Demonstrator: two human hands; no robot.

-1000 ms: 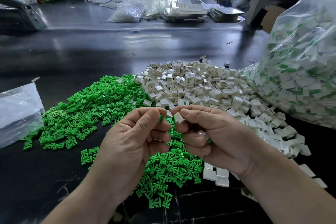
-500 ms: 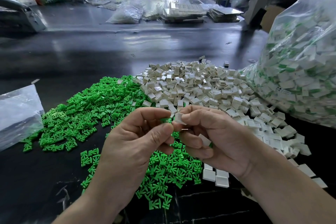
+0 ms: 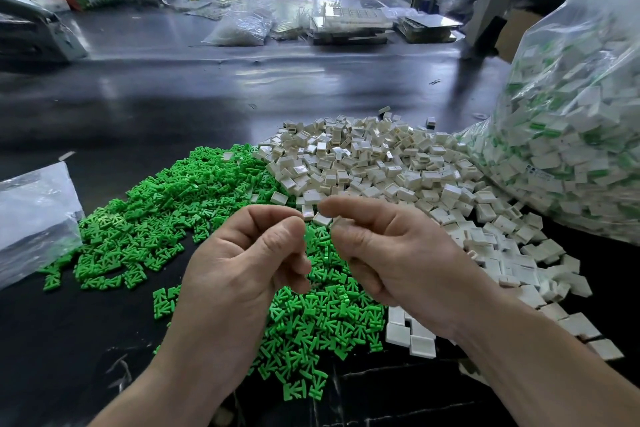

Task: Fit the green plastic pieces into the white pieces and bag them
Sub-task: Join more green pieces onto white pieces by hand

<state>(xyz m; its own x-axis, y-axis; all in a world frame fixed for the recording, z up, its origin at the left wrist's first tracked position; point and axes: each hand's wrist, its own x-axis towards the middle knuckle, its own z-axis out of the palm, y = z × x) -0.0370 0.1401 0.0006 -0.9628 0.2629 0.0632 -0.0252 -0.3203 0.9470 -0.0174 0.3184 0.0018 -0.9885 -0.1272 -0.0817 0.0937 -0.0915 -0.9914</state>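
Observation:
Low in the middle, my left hand (image 3: 249,263) has its thumb curled against the forefinger and pinches a green piece (image 3: 306,236), of which only a sliver shows. Just to its right, my right hand (image 3: 391,253) pinches a white piece (image 3: 337,220) between thumb and forefinger, mostly hidden. A narrow gap separates the two fingertips. Under and left of the hands spreads the pile of green pieces (image 3: 166,211). The heap of white pieces (image 3: 363,163) lies behind and to the right. A big clear bag of fitted pieces (image 3: 571,135) stands at the right.
A flat clear plastic bag (image 3: 31,218) lies at the left edge of the dark table (image 3: 173,97). Far back are another filled bag (image 3: 239,28), stacked trays (image 3: 349,24) and a grey machine (image 3: 38,35). A metal post (image 3: 491,0) rises at the back right.
The fingertips were pressed together with the green piece against the white one; now the hands have drawn slightly apart. The piles and bags have not moved.

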